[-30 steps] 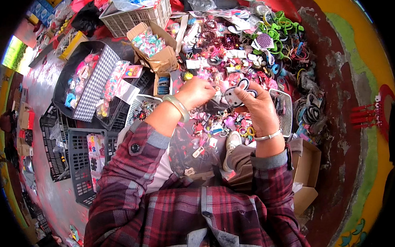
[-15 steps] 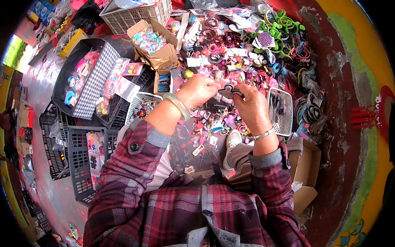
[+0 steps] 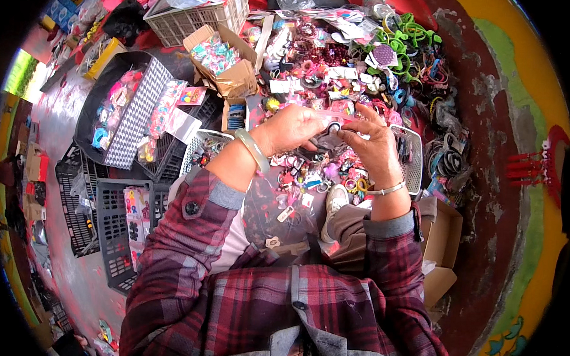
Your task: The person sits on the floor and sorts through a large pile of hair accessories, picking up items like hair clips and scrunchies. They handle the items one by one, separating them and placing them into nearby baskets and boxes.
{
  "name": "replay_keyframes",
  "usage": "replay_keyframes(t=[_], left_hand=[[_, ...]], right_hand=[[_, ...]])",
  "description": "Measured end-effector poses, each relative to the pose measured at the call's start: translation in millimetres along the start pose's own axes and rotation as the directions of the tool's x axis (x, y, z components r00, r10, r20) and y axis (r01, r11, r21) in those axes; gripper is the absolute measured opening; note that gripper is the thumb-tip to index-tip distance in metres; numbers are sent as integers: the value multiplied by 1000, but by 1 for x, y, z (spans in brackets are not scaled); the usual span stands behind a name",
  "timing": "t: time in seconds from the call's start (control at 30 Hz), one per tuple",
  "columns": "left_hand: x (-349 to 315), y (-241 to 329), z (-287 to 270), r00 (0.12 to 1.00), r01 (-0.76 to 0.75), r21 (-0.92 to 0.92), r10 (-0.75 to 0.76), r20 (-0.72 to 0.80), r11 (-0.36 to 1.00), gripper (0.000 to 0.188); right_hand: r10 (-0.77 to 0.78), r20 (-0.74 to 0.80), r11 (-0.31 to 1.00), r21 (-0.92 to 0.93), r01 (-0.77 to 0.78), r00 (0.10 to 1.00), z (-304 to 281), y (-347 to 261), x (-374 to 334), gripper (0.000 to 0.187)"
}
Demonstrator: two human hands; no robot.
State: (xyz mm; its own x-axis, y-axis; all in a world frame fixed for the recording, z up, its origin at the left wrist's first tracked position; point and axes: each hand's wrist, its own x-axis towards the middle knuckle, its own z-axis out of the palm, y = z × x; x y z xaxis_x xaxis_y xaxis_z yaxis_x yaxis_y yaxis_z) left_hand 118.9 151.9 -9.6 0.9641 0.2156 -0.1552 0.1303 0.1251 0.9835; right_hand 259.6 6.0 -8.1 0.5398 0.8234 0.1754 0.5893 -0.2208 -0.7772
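Note:
In front of me, over the heap, my left hand [image 3: 291,131] is closed on one side of a small clear plastic bag with a pink strip along its top edge [image 3: 335,116]. My right hand [image 3: 375,150] pinches the bag's other side. A small dark piece with a pale edge [image 3: 333,127] sits at the bag, against my right fingertips; whether it is inside I cannot tell. Below and beyond both hands spreads a heap of small colourful hair accessories [image 3: 323,173], partly hidden by my fingers.
White perforated baskets stand left [image 3: 200,137] and right [image 3: 414,158] of the heap. Farther left are an open cardboard box of packets [image 3: 235,76], a patterned black box [image 3: 133,125] and a dark plastic crate [image 3: 116,235]. Green headbands [image 3: 403,41] lie far right. A cardboard box [image 3: 443,246] stands by my right arm.
The dark piece, held up in my right fingers before, is now at the bag between both hands. The bag's pink edge has come into view, and my right fingers have spread upward.

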Motion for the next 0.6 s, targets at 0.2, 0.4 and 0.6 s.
replay_keyframes(t=[0.2,0.4,0.6], left_hand=[[3,-5,-3,1000,5,-18,-5,2,1000,37],[3,-7,-5,999,3,21,-3,-38,1000,39],[1,3,0,981,-186,40,187,-45,982,38]], right_hand=[[-96,85,995,-7,97,992,-3,-6,-3,21],[-30,-33,948,315,39,999,-1,-7,2,31],[208,77,775,595,-212,975,-11,-19,3,33]])
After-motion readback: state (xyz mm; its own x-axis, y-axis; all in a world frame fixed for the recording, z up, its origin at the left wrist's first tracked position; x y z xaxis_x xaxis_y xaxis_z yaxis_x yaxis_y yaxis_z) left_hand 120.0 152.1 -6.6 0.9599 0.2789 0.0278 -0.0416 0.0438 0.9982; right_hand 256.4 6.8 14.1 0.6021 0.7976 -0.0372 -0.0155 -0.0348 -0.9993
